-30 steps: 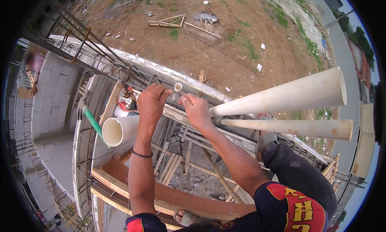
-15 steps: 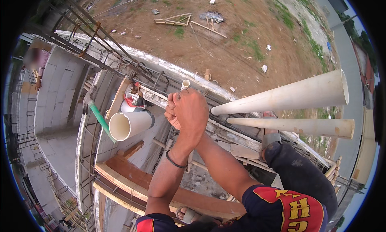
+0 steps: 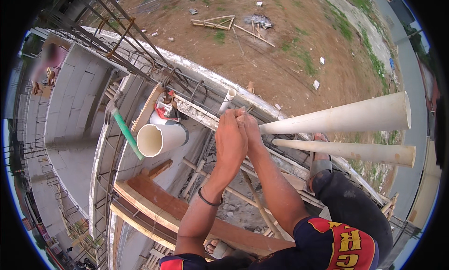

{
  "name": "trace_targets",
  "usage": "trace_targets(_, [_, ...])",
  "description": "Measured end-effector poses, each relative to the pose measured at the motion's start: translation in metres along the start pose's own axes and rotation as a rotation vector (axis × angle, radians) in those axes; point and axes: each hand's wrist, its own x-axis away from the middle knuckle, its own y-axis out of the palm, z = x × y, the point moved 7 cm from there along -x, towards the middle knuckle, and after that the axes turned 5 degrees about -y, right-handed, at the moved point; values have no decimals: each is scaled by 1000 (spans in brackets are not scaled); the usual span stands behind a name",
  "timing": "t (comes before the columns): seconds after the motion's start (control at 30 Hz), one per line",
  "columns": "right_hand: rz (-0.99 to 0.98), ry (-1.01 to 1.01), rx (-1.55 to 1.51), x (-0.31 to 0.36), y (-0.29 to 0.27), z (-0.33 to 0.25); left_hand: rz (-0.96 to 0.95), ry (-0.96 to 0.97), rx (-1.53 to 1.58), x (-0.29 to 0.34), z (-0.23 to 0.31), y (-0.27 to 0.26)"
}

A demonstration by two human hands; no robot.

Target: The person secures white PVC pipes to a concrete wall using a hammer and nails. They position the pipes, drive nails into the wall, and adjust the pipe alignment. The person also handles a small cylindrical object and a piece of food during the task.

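My left hand (image 3: 231, 135) and my right hand (image 3: 253, 128) are pressed together above the top of the wall, fingers curled in. Whatever they hold between them, if anything, is hidden. Just beyond the knuckles a short thin white pipe (image 3: 225, 105) stands up from the rebar, its open end facing up. To the right, a thick white pipe (image 3: 336, 114) and a thinner one (image 3: 341, 150) rise beside my right forearm. Left of my hands, a wide white pipe (image 3: 169, 138) shows its rough-edged mouth.
A green-handled hammer (image 3: 126, 133) rests by the wide pipe, near a red and white plastic bag (image 3: 166, 106). Rebar (image 3: 122, 36) sticks up at the upper left; a person (image 3: 50, 64) is farther off. Curved wooden formwork (image 3: 161, 202) lies below my forearms. My right foot (image 3: 320, 158) is by the thinner pipe.
My hands have turned and come side by side, pulling back from the thin pipe, which now shows more of its length. The whole view has shifted slightly.
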Motion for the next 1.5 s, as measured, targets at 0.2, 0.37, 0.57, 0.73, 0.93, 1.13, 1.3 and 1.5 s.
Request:
trace_targets(0.2, [-61,-272,450,-9,-12,-34,-164,-585,692,10,-70,32])
trace_targets(0.37, [19,-339,495,10,2,-37,37,-366,975,-31,-94,30])
trace_targets(0.57, [55,-602,899,4,-8,-49,223,-259,678,-50,-86,12])
trace_targets(0.73, [110,-756,916,-20,-11,-13,223,-190,429,-48,-59,-8])
trace_targets(0.93, [16,-688,690,-33,14,42,300,121,-144,-28,-10,0])
trace_targets(1.13, [-204,-498,376,-10,78,24,166,276,-1114,-18,18,47])
trace_targets(1.3, [-221,-639,373,-11,67,26,136,275,-839,-31,24,8])
trace_targets(1.5, [-111,-790,1097,-15,54,31,123,126,-448,-53,-47,-36])
